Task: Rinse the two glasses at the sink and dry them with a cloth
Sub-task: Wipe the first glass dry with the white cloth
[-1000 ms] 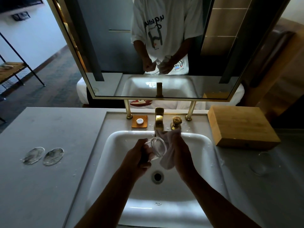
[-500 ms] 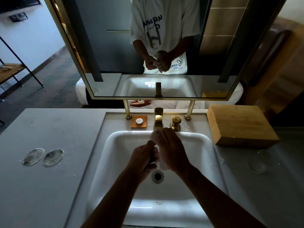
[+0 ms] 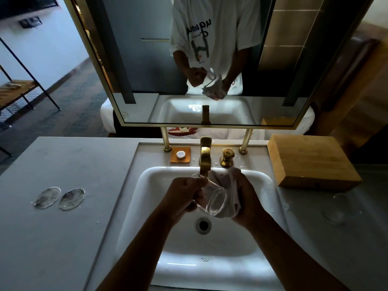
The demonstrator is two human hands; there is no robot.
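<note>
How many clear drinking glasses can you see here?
2. One clear drinking glass is held on its side over the white sink; a second clear glass stands on the grey counter, faint in the dim light.

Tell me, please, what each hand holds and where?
The left hand grips the glass around its side; the right hand holds the cloth bunched against it.

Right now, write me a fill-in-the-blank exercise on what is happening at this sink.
1. The left hand grips a clear ____.
2. The right hand holds a white cloth over the ____.
3. On the orange dish beside the gold faucet lies a round white ____.
4. The wooden box sits on the ____ side of the counter.

Missing words: glass; sink; soap; right
</note>
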